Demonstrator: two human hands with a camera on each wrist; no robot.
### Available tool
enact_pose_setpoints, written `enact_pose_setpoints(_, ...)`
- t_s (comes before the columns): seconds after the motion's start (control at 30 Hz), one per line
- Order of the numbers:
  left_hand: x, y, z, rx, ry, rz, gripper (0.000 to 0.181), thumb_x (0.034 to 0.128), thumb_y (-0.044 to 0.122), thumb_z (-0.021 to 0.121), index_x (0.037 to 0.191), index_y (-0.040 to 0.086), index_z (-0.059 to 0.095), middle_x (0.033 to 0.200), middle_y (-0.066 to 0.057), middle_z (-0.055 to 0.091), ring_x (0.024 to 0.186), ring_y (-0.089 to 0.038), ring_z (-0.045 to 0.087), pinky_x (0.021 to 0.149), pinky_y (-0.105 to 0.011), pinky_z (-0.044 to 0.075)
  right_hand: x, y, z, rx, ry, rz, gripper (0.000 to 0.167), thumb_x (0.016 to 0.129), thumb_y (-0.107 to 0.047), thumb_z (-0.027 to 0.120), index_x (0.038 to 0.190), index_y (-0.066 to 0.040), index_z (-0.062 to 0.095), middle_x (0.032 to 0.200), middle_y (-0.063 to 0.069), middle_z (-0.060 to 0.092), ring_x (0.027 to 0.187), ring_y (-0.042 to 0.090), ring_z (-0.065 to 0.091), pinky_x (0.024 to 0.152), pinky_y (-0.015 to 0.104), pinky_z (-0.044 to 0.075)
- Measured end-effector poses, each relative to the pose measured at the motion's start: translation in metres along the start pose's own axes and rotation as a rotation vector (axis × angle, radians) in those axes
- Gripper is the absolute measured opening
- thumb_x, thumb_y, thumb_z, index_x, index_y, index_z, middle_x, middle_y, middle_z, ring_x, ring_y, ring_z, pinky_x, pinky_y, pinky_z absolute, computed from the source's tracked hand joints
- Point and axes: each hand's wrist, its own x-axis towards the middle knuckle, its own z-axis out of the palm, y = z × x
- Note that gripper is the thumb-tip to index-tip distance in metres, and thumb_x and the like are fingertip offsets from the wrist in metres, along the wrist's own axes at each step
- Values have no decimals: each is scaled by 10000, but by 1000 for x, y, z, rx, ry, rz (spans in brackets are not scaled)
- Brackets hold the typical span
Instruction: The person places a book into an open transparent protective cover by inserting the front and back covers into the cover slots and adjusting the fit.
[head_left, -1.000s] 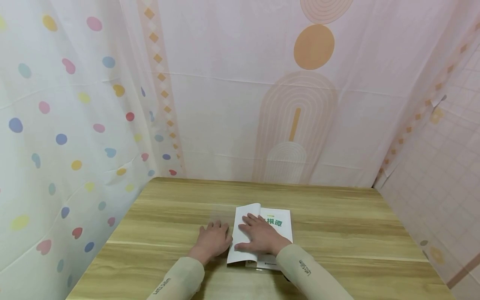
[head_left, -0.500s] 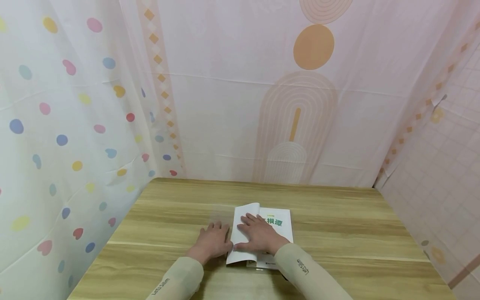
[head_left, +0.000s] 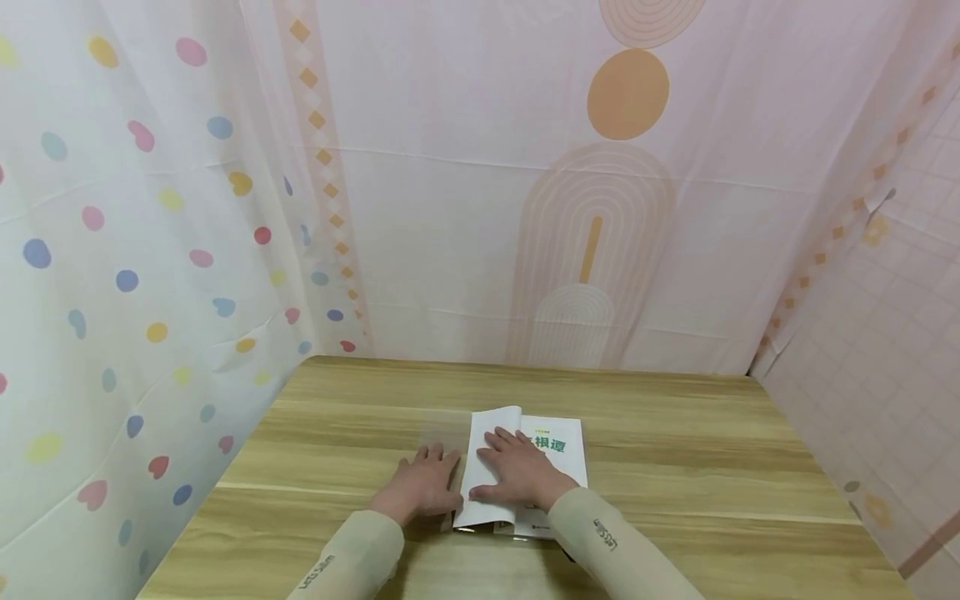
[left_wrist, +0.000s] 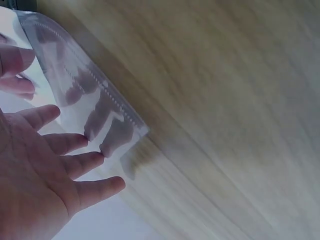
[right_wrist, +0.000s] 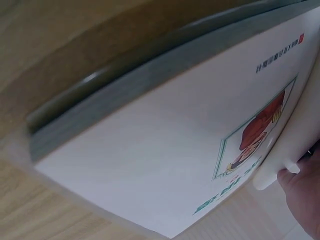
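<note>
A white paper book [head_left: 567, 468] with green letters lies on the brown wooden worktop [head_left: 697, 467]. The right hand [head_left: 521, 473], grip wide, rests on its bent white sheet [head_left: 489, 510]. The left hand [head_left: 423, 485], wide too, touches a clear plastic flap [left_wrist: 75, 65].

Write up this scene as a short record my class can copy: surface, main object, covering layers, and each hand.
Surface: light-brown wood-grain table
Main object: white paper book with green printed characters
Upper layer: plain white flexible sheet, overlapping the book's left part
Side layer: transparent plastic flap, dotted edge line
Left hand: fingers spread, over the flap
Right hand: fingers spread, resting on the sheet
</note>
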Motion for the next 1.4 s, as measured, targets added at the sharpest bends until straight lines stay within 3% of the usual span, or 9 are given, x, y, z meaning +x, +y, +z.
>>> enact_pose_setpoints(0.23, -2, -1, 0, 13, 3, 20, 750, 814, 394, 652, 1444, 23, 485, 1492, -291, 384, 1380, -506, 319, 1045, -728, 258, 2, -4, 1, -34, 7, 9, 747, 909, -674, 508, 1450, -158, 527, 1572, 70, 367, 1477, 248, 252, 1189, 466, 197)
enact_pose_setpoints(0.4, -4, 0, 1, 29, 61, 46, 565, 939, 323, 586, 1398, -1, 528, 1461, -287, 430, 1361, -499, 357, 1041, -713, 286, 3, -8, 1, -62, -1, 21, 745, 909, -682, 504, 1450, -170, 528, 1570, 58, 371, 1479, 239, 248, 1191, 461, 190)
enact_pose_setpoints(0.53, -4, 2, 2, 29, 116, 133, 467, 972, 206, 547, 1369, -39, 538, 1434, -283, 462, 1338, -486, 399, 1052, -647, 342, 3, -9, 1, -74, -4, 18, 749, 913, -689, 492, 1453, -171, 524, 1569, 65, 371, 1478, 241, 250, 1191, 461, 191)
enact_pose_setpoints(0.63, -3, 4, 4, 32, 127, 207, 437, 991, 161, 528, 1374, -51, 527, 1416, -275, 480, 1313, -486, 428, 1044, -600, 384, 4, -10, 0, -89, 1, 11, 749, 915, -695, 480, 1454, -177, 522, 1565, 69, 377, 1475, 243, 256, 1190, 463, 195)
enact_pose_setpoints(0.73, -3, 5, 7, 64, 131, 242, 431, 999, 144, 525, 1385, -48, 518, 1408, -266, 490, 1297, -482, 446, 1031, -583, 407, 5, -11, 1, -108, 12, 4, 744, 917, -697, 472, 1453, -183, 521, 1560, 74, 385, 1472, 245, 265, 1188, 467, 199)
enact_pose_setpoints(1.07, -2, 4, 9, 31, 133, 219, 450, 962, 84, 578, 1373, -83, 503, 1444, -270, 449, 1327, -444, 430, 1035, -568, 409, 8, -14, 4, -121, 12, 4, 741, 934, -685, 446, 1471, -178, 500, 1567, 77, 371, 1475, 251, 255, 1192, 466, 180)
enact_pose_setpoints(1.2, -1, 3, 11, 78, 147, 244, 448, 936, 65, 592, 1357, -73, 523, 1411, -250, 490, 1300, -438, 457, 1021, -554, 428, 7, -17, 2, -107, 11, 3, 731, 941, -664, 459, 1471, -162, 498, 1564, 86, 376, 1475, 258, 256, 1193, 471, 172)
enact_pose_setpoints(1.4, 0, 3, 11, 126, 120, 236, 442, 944, 67, 583, 1366, -55, 535, 1403, -217, 511, 1294, -439, 463, 1032, -544, 423, 8, -15, 3, -67, 48, -29, 666, 983, -586, 451, 1458, -122, 509, 1554, 122, 385, 1469, 280, 269, 1185, 484, 195)
